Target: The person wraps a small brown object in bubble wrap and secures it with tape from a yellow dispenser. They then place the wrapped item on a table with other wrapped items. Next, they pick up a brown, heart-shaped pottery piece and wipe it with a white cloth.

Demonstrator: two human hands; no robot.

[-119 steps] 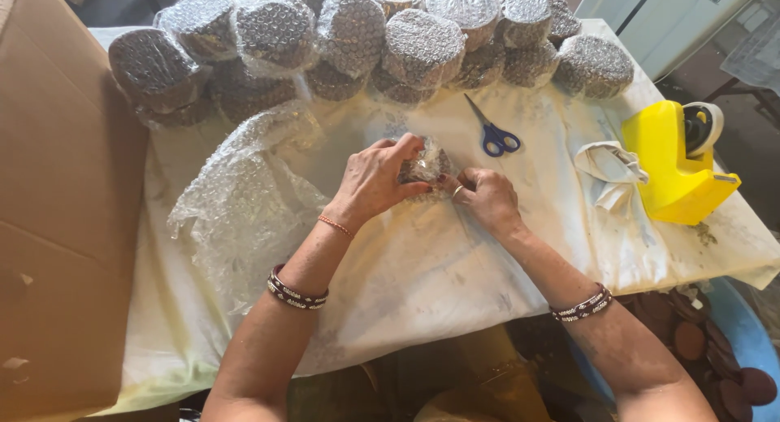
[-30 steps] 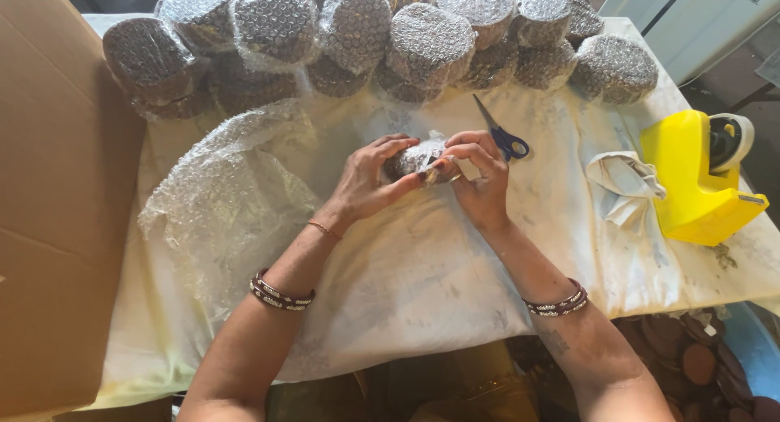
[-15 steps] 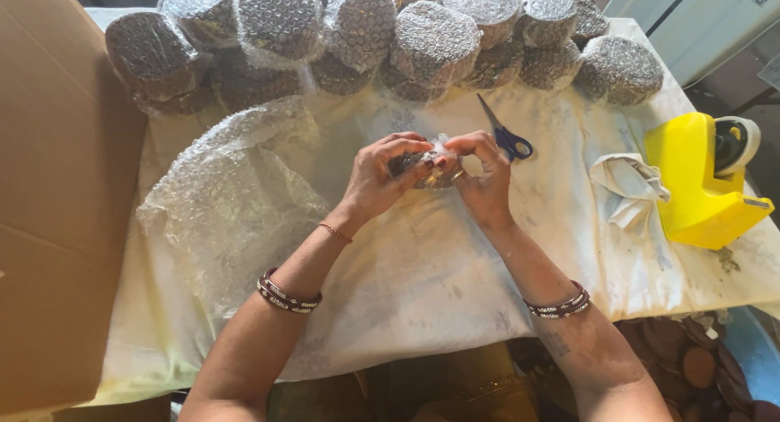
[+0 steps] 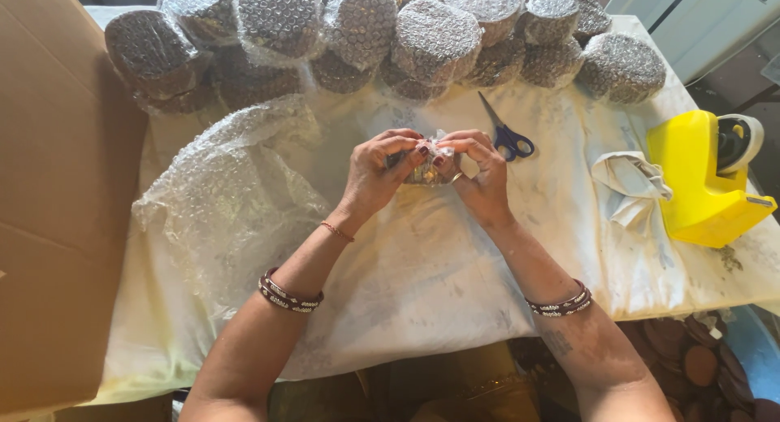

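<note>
Here both my hands meet over the middle of the bench (image 4: 455, 292), and between them sits a small bundle (image 4: 429, 172) half covered in bubble wrap, something golden showing through the film. My left hand (image 4: 375, 177) curls round its left side, grip clenched on the bundle, thumb and forefinger pinching the wrap at the top. My right hand (image 4: 481, 178) cups the right side and its fingertips (image 4: 443, 155) press the loose film down beside the left ones, so the two grips touch over the bundle. It is held just above the pale cloth, not lying on it.

Just right of my right grip lie blue-handled scissors (image 4: 505, 134), blades pointing away from me. Farther right, a crumpled white rag (image 4: 630, 190) rests against a yellow tape dispenser (image 4: 703, 182). To the left of my left grip spreads a loose sheet of bubble wrap (image 4: 231, 203), and beyond that stands a brown cardboard box (image 4: 57, 203). Beyond both grips, along the far edge, a row of round wrapped parcels (image 4: 435, 40) is stacked, well apart from the bundle.
</note>
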